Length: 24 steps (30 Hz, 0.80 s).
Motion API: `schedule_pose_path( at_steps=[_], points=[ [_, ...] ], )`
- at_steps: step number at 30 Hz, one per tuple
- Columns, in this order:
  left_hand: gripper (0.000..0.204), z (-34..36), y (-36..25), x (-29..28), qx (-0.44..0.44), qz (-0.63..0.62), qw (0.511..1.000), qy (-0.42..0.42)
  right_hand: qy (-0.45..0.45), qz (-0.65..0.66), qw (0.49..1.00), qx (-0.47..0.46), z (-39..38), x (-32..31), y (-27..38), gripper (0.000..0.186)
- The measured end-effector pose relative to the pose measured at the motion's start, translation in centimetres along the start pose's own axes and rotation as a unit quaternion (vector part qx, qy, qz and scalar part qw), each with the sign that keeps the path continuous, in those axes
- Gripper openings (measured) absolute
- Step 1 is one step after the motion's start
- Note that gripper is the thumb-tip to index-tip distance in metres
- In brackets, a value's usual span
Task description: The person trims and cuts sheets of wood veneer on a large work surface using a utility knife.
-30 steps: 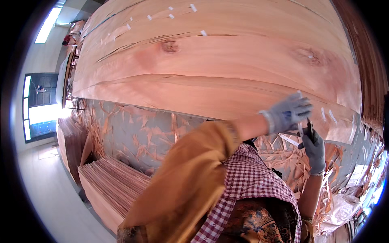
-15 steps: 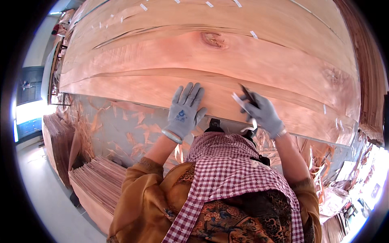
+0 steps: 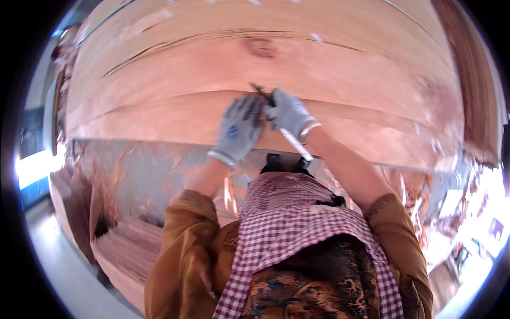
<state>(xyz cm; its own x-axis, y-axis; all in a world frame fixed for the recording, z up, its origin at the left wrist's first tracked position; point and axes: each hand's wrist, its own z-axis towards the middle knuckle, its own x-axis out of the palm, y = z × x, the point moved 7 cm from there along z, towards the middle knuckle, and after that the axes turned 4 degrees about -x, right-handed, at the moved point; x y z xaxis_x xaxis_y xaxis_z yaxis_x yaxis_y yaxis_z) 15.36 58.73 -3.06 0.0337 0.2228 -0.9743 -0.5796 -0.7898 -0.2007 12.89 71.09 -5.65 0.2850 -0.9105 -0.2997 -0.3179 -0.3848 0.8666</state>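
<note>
Both my hands wear grey gloves over a wide, reddish-tan wood veneer sheet (image 3: 180, 119). My left hand (image 3: 238, 126) lies on the sheet near its front edge, fingers stretched forward. Close beside it, my right hand (image 3: 288, 112) is closed round a dark, slim, pointed tool (image 3: 258, 89), its tip angled up and left; blur hides its exact kind. A white paper-like strip (image 3: 295, 143) trails from under my right hand toward the sheet's front edge. A long overlapping seam runs across the veneer just beyond my fingers.
Small white tape pieces (image 3: 316, 38) dot the veneer farther off, near a dark knot (image 3: 261, 48). Stacked veneer (image 3: 130, 247) stands at the lower left, with another dark stack (image 3: 470, 80) at the right. Torn veneer scraps (image 3: 228, 194) litter the floor below the front edge.
My right hand has moved left and slightly away from me, with the tool and white strip, until beside my left hand. My left hand stays on the veneer; the view has shifted slightly.
</note>
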Motion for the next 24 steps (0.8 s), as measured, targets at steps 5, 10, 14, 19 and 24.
schedule_pose_path(
  at_steps=[5,10,14,19,24],
  points=[
    [0.048,-0.2,1.3,1.1,0.023,0.042,0.998,0.027,0.074,0.111,0.989,0.064,-4.2,0.2,-2.5,0.019],
    [0.053,0.2,0.2,1.1,0.035,0.08,0.996,0.035,0.268,0.162,0.947,0.067,-11.5,2.2,-1.8,0.016],
    [0.052,1.0,-1.2,0.3,0.05,0.096,0.993,0.045,0.088,0.184,0.975,0.092,-14.3,-7.9,-6.2,0.022],
    [0.047,3.8,-10.6,1.2,0.138,-0.026,0.989,0.048,-0.153,0.171,0.967,0.112,-16.6,-19.2,-14.6,0.015],
    [0.048,7.7,-21.3,5.2,0.234,-0.113,0.966,-0.019,-0.165,0.163,0.968,0.099,-16.1,-20.1,-15.9,0.012]
  ],
)
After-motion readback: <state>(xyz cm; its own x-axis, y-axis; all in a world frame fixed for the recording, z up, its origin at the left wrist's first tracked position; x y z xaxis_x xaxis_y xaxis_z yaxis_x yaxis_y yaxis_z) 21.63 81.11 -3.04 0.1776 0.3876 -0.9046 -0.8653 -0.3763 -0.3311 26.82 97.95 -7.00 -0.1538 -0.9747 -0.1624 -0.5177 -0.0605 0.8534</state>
